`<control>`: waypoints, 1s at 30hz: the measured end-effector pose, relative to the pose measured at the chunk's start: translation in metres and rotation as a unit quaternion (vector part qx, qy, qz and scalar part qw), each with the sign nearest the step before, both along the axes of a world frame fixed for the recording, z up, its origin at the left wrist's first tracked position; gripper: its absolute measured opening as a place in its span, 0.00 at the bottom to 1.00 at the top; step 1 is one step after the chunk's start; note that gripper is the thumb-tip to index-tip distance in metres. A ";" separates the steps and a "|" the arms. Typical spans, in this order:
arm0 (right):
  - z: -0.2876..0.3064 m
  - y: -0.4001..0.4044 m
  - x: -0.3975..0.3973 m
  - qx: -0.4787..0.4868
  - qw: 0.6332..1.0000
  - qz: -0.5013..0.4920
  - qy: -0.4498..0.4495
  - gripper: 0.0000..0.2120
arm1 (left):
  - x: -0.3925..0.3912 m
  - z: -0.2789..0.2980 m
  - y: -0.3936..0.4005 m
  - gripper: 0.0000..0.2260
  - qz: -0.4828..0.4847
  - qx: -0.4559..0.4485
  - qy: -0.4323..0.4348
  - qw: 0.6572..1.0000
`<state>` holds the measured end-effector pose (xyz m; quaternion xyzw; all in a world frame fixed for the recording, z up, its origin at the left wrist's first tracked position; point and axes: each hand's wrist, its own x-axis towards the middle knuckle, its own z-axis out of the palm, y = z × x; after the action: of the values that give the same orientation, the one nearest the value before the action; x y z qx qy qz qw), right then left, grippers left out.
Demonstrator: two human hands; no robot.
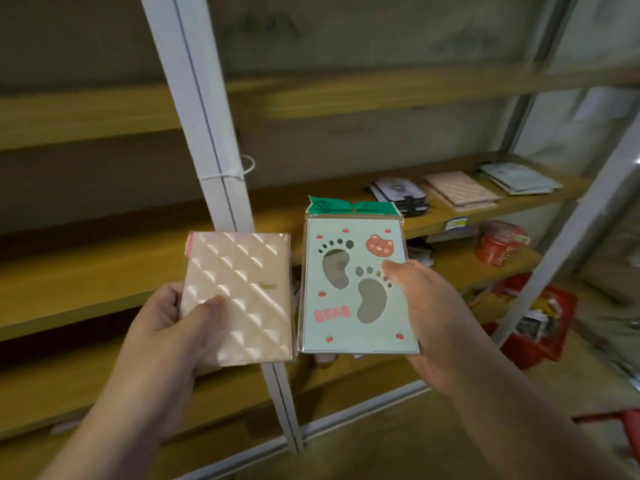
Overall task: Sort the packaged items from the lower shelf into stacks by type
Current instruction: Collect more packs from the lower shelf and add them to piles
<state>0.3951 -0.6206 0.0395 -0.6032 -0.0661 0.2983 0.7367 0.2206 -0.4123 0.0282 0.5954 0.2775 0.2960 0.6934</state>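
packaged items in hand, two of them, held side by side in front of a white shelf upright [221, 174]. left hand [173, 327] grips a pink quilted packet [239, 296]: thumb laid across its front near the lower left, fingers curled behind the left edge. right hand [426, 306] grips a pale blue card packet [356, 289] printed with two grey footprints, a small bear face and the word "bear", green header [349, 206] at its top; thumb presses on the front near the right edge, fingers underneath, not visible. the two packets nearly touch along their inner edges, both roughly upright and facing the camera.

behind, on a wooden shelf [450, 216] to the right, three stacks lie in a row: a dark-and-white stack [398, 194], a pink quilted stack [460, 192] just beside it, and a pale blue-grey stack [519, 178] furthest right. shelf below carries a red round tin [502, 244] and some loose packets, too blurred to identify. red basket [533, 327] with mixed contents sits on the floor at lower right. wooden shelves at left [86, 278] blurred.
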 end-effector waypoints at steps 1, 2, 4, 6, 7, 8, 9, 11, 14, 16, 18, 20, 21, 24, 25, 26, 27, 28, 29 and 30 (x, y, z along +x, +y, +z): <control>0.000 -0.012 0.009 -0.007 1.000 -0.018 0.003 0.10 | 0.013 0.001 -0.009 0.10 -0.011 0.002 0.002 1.000; -0.001 -0.026 0.017 -0.013 0.999 -0.042 0.006 0.08 | 0.026 0.002 -0.018 0.11 -0.025 0.004 0.005 1.000; -0.002 -0.051 0.033 -0.013 0.997 -0.079 0.011 0.05 | 0.054 0.002 -0.035 0.11 -0.055 -0.002 0.013 0.998; -0.006 -0.073 0.045 -0.001 0.995 -0.097 0.013 0.05 | 0.081 0.000 -0.052 0.12 -0.078 -0.018 0.017 0.997; -0.008 -0.083 0.051 0.005 0.994 -0.108 0.013 0.05 | 0.095 -0.001 -0.060 0.12 -0.089 -0.024 0.017 0.996; -0.012 -0.093 0.059 0.006 0.993 -0.121 0.011 0.05 | 0.109 -0.004 -0.067 0.11 -0.098 -0.028 0.018 0.995; -0.016 -0.102 0.067 0.003 0.990 -0.137 0.009 0.05 | 0.123 -0.006 -0.073 0.11 -0.105 -0.032 0.020 0.994; -0.020 -0.117 0.085 0.011 0.984 -0.175 0.016 0.06 | 0.152 -0.012 -0.083 0.11 -0.123 -0.037 0.023 0.991; -0.025 -0.137 0.121 0.035 0.980 -0.197 0.012 0.07 | 0.199 -0.020 -0.098 0.09 -0.165 -0.049 0.016 0.985; -0.023 -0.148 0.148 0.035 0.978 -0.206 0.002 0.10 | 0.235 -0.023 -0.105 0.09 -0.176 -0.060 0.010 0.983; -0.018 -0.157 0.176 0.027 0.978 -0.208 -0.002 0.20 | 0.276 -0.026 -0.112 0.11 -0.187 -0.069 0.006 0.980; -0.013 -0.165 0.207 0.016 0.979 -0.203 0.000 0.22 | 0.318 -0.028 -0.116 0.14 -0.186 -0.067 0.011 0.980; -0.010 -0.167 0.222 0.017 0.979 -0.204 0.002 0.22 | 0.339 -0.029 -0.119 0.16 -0.187 -0.067 0.013 0.980; -0.006 -0.173 0.262 0.015 0.978 -0.209 0.006 0.20 | 0.401 -0.029 -0.125 0.20 -0.201 -0.050 0.011 0.978; -0.007 -0.175 0.274 0.012 0.977 -0.213 0.004 0.20 | 0.421 -0.029 -0.126 0.22 -0.199 -0.032 0.015 0.979; -0.008 -0.177 0.285 0.011 0.976 -0.220 0.002 0.20 | 0.441 -0.028 -0.127 0.24 -0.197 -0.009 0.022 0.980; -0.009 -0.179 0.296 0.012 0.974 -0.226 0.005 0.20 | 0.459 -0.027 -0.128 0.28 -0.197 0.017 0.030 0.980; -0.010 -0.181 0.305 0.014 0.973 -0.230 0.012 0.19 | 0.475 -0.027 -0.130 0.31 -0.196 0.038 0.041 0.979; -0.011 -0.183 0.313 0.017 0.972 -0.232 0.022 0.19 | 0.489 -0.026 -0.131 0.34 -0.193 0.056 0.050 0.978; -0.012 -0.185 0.322 0.020 0.972 -0.232 0.030 0.19 | 0.504 -0.025 -0.133 0.34 -0.188 0.071 0.056 0.978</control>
<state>0.7171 -0.8056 0.0278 -0.5782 0.0919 0.1365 0.7991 0.7242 -0.5449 0.0031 0.7004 0.1775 0.1455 0.6759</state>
